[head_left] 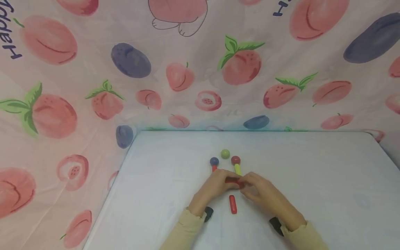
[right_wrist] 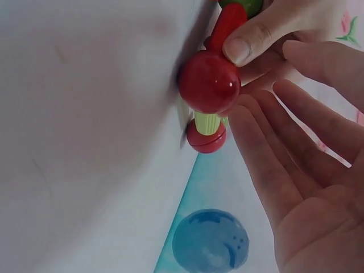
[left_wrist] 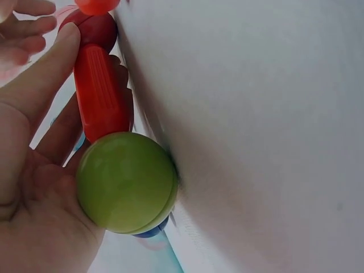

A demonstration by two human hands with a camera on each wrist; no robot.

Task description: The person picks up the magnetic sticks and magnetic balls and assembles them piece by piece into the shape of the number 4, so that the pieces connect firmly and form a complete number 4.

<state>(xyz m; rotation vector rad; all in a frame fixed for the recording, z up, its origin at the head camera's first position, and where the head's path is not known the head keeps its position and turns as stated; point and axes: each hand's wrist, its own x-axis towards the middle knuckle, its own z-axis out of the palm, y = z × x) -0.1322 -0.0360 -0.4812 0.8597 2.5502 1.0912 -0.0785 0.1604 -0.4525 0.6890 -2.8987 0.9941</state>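
My left hand (head_left: 215, 184) grips a toy building rod (left_wrist: 101, 94), red and ridged, that joins a red ball (right_wrist: 209, 82) to a green ball (left_wrist: 128, 182). Its thumb presses by the red ball, and fingers curl behind the rod. My right hand (right_wrist: 307, 165) has its fingers extended, with fingertips right at the red ball. From that ball a yellow rod (head_left: 238, 169) leads to a farther red ball (head_left: 235, 160). On the left, a blue ball (head_left: 214, 161) caps another red rod (head_left: 214, 168), partly hidden by my left hand.
A yellow-green ball (head_left: 225, 153) sits farther back, between the blue and red balls. One loose red rod (head_left: 232, 204) lies on the white table (head_left: 312, 166) between my forearms. Fruit-printed cloth (head_left: 200, 69) hangs behind and to the left.
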